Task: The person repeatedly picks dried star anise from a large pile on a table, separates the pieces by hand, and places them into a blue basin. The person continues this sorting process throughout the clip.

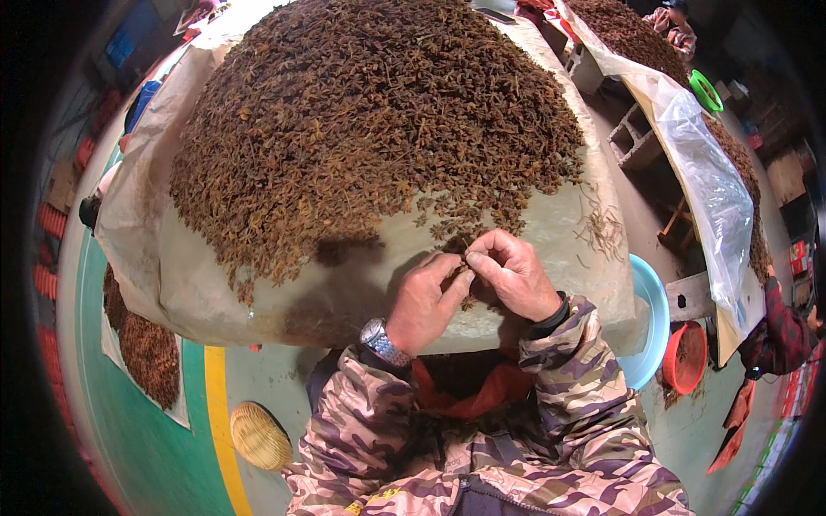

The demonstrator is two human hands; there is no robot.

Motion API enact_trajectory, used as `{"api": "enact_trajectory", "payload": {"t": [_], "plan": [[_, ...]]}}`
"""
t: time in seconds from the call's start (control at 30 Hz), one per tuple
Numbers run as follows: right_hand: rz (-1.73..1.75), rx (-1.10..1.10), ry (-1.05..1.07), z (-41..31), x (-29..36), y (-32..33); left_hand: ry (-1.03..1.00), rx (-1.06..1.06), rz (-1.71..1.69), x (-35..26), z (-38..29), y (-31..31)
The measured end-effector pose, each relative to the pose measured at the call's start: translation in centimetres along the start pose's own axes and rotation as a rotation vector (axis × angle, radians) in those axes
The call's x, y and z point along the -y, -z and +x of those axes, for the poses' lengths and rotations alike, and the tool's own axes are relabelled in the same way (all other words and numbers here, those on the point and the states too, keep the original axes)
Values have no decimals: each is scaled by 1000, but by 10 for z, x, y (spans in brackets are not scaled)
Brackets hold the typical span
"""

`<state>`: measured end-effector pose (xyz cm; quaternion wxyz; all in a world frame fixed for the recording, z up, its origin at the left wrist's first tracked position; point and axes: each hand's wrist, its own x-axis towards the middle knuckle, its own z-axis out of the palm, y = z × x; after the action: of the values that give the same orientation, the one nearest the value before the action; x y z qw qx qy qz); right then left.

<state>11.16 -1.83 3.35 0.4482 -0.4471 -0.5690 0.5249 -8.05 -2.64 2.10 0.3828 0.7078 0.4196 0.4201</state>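
Observation:
A large heap of dried star anise [387, 116] covers much of the sheeted table before me. Near the table's front edge, my left hand [429, 297] pinches a small star anise piece [463, 266] between thumb and finger; a watch is on that wrist. My right hand [513, 274] meets it there, thumb and forefinger closed on a thin stem [466, 244] at the piece. Loose star anise lies just behind and beneath both hands. A small pile of thin stems [600, 232] rests on the sheet to the right.
A light blue basin [648, 322] sits at the table's right edge, with a red basin [685, 358] beyond it. A woven basket [260, 436] is on the floor at lower left. Concrete blocks [635, 137] and another heaped table stand right. Other people are at the far right.

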Motion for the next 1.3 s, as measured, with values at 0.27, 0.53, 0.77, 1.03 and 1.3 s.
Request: {"api": "enact_trajectory", "payload": {"t": [0.27, 0.53, 0.77, 1.03, 1.3], "plan": [[-313, -32, 259, -13, 6, -5, -53, 92, 144, -9, 1, 4], [-303, -266, 195, -14, 5, 20, 118, 258, 151, -13, -4, 3], [-1226, -754, 49, -12, -21, 122, -82, 184, 155, 5, -12, 9], [-703, -219, 326, 2, 4, 28, 63, -25, 278, 19, -13, 22], [-955, -62, 514, 12, -14, -5, 35, -67, 327, 26, -12, 25]]}}
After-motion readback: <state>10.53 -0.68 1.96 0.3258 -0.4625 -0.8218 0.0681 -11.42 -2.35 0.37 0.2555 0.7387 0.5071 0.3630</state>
